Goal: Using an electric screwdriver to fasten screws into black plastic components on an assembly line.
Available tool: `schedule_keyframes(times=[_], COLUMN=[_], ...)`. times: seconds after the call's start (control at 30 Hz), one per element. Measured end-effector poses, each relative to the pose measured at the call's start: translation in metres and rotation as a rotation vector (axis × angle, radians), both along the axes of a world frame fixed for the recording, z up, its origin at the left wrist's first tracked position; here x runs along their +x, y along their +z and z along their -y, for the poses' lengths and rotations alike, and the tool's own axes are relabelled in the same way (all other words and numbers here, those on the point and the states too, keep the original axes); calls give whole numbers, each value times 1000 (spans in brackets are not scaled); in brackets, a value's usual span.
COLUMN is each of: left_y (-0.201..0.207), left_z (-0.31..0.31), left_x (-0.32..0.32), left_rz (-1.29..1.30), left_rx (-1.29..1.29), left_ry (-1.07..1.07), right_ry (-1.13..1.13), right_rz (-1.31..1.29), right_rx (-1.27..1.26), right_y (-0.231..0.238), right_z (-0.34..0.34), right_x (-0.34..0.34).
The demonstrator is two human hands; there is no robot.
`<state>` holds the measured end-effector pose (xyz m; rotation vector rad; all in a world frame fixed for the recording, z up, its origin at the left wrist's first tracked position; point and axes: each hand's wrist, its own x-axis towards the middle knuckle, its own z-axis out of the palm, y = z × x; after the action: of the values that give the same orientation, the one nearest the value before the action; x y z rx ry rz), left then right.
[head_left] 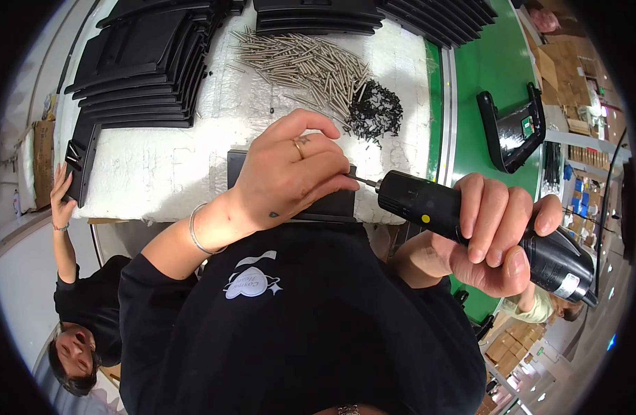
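A: Own hands?
B: We count two: left hand (pixel 293 162), right hand (pixel 498 235). One ring (pixel 298 146), one bracelet (pixel 195 232).
A: Tools?
B: One power screwdriver (pixel 418 200).
A: Black panels?
B: At least three stacks (pixel 138 69); layers overlap, so we give no panel total. Separately, we get one flat panel (pixel 332 206) under the left hand and one loose panel (pixel 89 159) by a co-worker's hand (pixel 60 190).
A: Small parts?
B: One heap of metal rods (pixel 297 62), one heap of small black pieces (pixel 374 114); too jumbled for us to count singly.
A: Black frames?
B: We see one whole frame (pixel 494 131) on the green surface (pixel 463 83).
A: Other people?
B: At least two.
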<state>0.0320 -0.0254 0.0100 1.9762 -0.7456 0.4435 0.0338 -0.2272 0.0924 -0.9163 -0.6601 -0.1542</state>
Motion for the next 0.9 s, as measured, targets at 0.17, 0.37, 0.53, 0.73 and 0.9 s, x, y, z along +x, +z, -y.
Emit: schedule_keyframes(times=[0.17,0.37,0.53,0.73,0.9], left_y=[-1,-10,1,23,10], left_z=[-3,-13,-22,-67,-64], left_x=[0,-13,-11,-2,5], left_rz=[228,288,125,83,154], left_rx=[163,358,173,1104,1799], left_ry=[-77,25,-2,246,199], right_ry=[197,299,203,-11,-16], right_rz=[160,318,268,202,200], right_rx=[-187,-172,-205,-205,-117], right_y=[2,-14,-19,-22,-26], right_z=[3,-15,-16,-6,-8], right_x=[7,8,9,8,4])
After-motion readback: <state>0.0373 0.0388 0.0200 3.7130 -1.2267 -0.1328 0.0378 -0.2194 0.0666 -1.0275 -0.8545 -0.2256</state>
